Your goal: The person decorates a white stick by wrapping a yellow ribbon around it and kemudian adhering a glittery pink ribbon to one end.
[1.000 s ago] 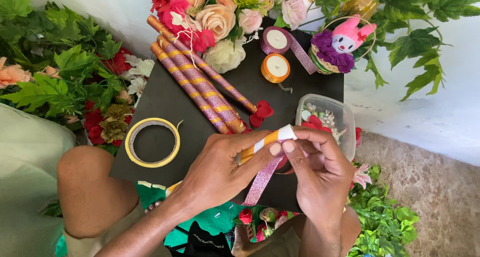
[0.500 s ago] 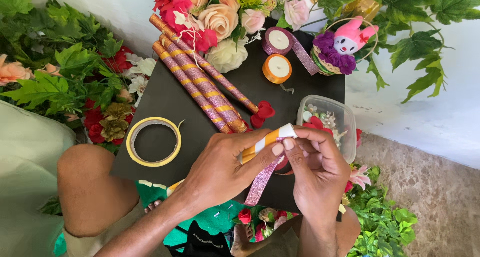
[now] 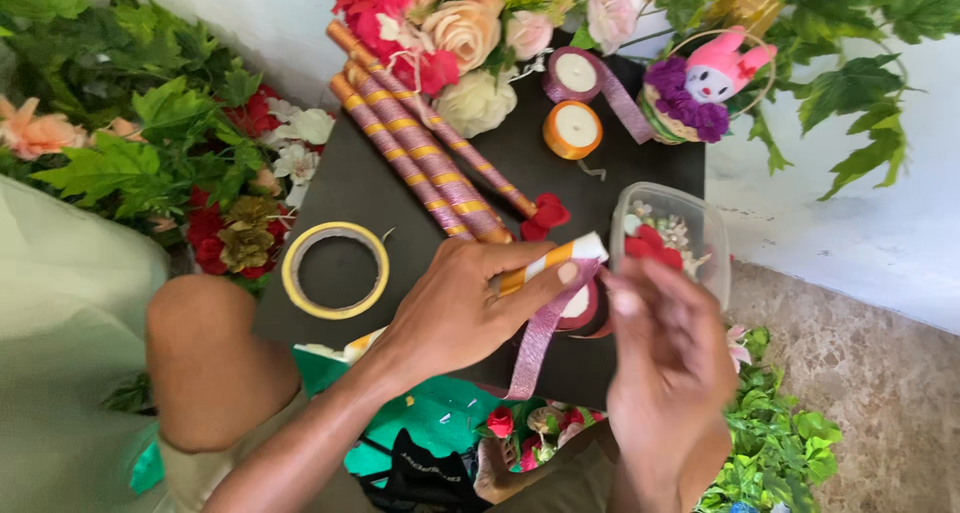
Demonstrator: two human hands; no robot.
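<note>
Black board (image 3: 400,188), bearing three wrapped sticks (image 3: 425,148), tape ring (image 3: 335,270), two ribbon spools (image 3: 573,130), clear tub (image 3: 672,235); flowers around. Left hand (image 3: 455,308), fingers closed on a stick (image 3: 552,261) over the board's near edge; right hand (image 3: 665,358), blurred, fingertips pinching pink ribbon (image 3: 535,338) hanging from that stick.

**My work board and what lies on it**

My dark board (image 3: 420,188) carries a yellow tape ring (image 3: 335,270) at left, three wrapped sticks (image 3: 425,143) running far-left to centre, two ribbon spools (image 3: 573,101) at far right, and a clear plastic tub (image 3: 668,238) at right.
</note>
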